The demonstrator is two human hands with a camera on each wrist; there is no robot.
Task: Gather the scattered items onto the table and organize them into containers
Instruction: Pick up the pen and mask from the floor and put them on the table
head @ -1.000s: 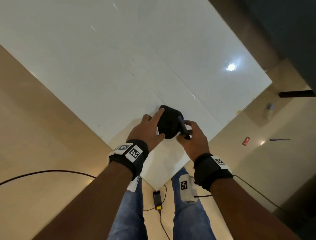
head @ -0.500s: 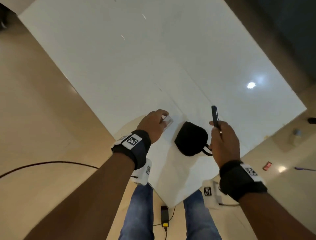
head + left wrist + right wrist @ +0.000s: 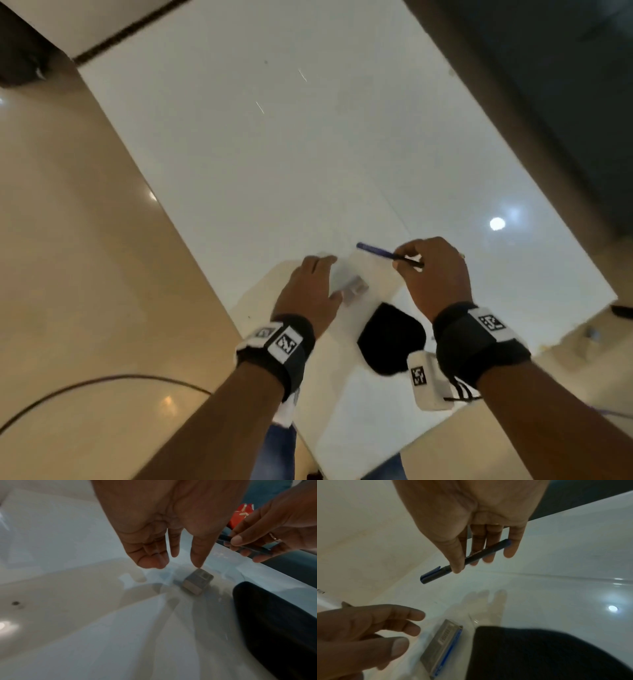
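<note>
White worktop [image 3: 308,154], wide and glossy, over a tan floor [image 3: 68,274]. Black pouch [image 3: 390,337] flat at the near corner. Left hand [image 3: 308,291] above the surface, grip apart, fingers loose, holding nothing. Right hand [image 3: 433,274] clear of the top, grip clamped on the blue-capped pen [image 3: 380,253]. Small grey box [image 3: 354,289] lying just beside the pouch, under the left fingertips [image 3: 197,561].

I see both forearms bare. Black wrist straps [image 3: 291,346] on each, with white square-code tags. White camera pod [image 3: 430,383] under the right strap, thin black cable trailing. Ring [image 3: 274,538] on right hand. Blue jeans [image 3: 281,452].
</note>
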